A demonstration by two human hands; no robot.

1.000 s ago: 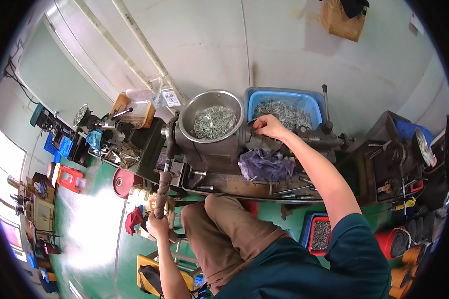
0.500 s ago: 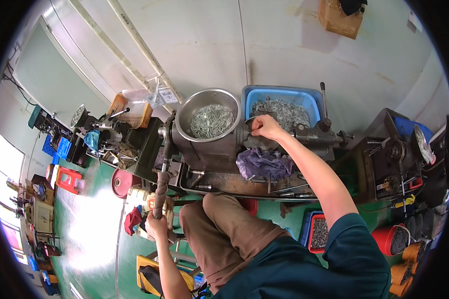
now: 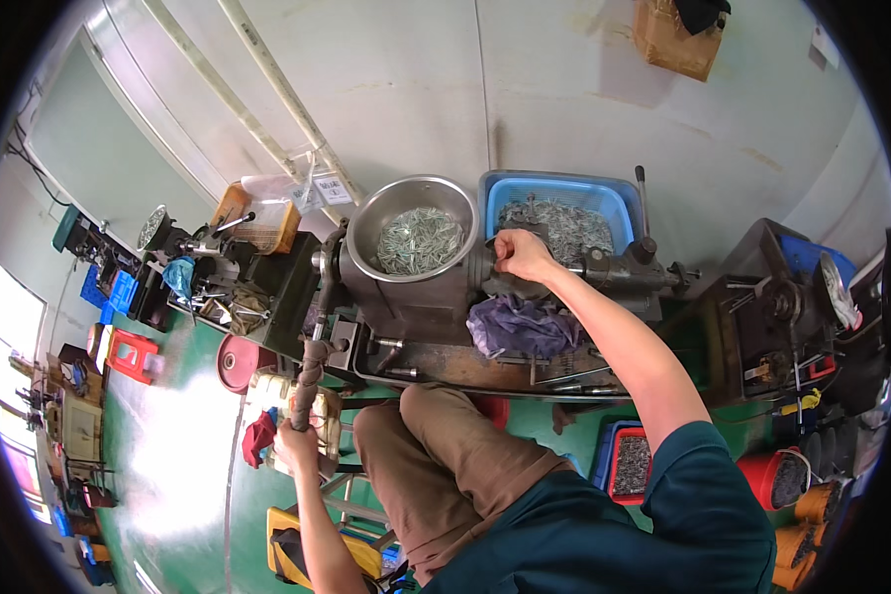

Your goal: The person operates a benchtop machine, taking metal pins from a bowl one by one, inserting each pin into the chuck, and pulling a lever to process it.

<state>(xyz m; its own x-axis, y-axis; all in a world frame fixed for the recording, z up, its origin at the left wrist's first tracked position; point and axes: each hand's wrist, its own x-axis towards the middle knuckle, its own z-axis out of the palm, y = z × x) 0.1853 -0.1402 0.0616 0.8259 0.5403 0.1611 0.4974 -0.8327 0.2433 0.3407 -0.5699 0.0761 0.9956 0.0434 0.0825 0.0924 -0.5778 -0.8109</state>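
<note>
I sit at a small grey lathe-like machine [image 3: 416, 297]. My left hand [image 3: 295, 444] grips the lower end of its long lever handle [image 3: 310, 371], low on the left beside my knee. My right hand [image 3: 521, 253] is closed at the machine's spindle end, between a round steel bowl [image 3: 366, 220] of small metal parts and a blue crate [image 3: 604, 188] of similar parts. Whether the right fingers pinch a part is hidden. A purple rag [image 3: 521, 325] lies on the machine bed just below that hand.
A second machine [image 3: 762, 317] stands to the right, with red buckets [image 3: 777, 480] and a blue-red bin [image 3: 629, 460] of parts on the green floor. A cluttered bench [image 3: 203, 267], an orange box [image 3: 233, 203] and a red stool [image 3: 131, 354] sit to the left. A cardboard box [image 3: 675, 40] lies far back.
My right hand stays at the spindle, shifted only slightly. My left hand keeps its grip on the lever, which looks unchanged. The view has drifted a little.
</note>
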